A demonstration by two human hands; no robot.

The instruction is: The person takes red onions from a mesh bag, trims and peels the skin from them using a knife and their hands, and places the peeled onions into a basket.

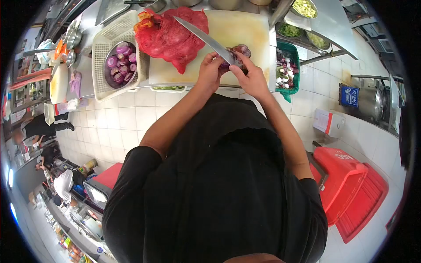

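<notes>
A large kitchen knife (202, 37) slants over the cutting board (245, 33), its tip to the upper left and its heel at my right hand (251, 77). My right hand is closed around the knife; the handle is hidden. My left hand (209, 71) is closed on a red onion (224, 65), mostly covered by fingers and blade. Onion skins and scraps (242, 49) lie on the board just beyond my hands. A red mesh bag of onions (175, 37) rests on the board's left part, partly under the knife tip.
Left of the board, a cream plastic basket (99, 65) contains a metal bowl of peeled red onions (120, 63). On the right hangs a green basket (293, 52) with onion peelings. Red bins (340, 184) stand behind me to the right. Other people (41, 125) are far left.
</notes>
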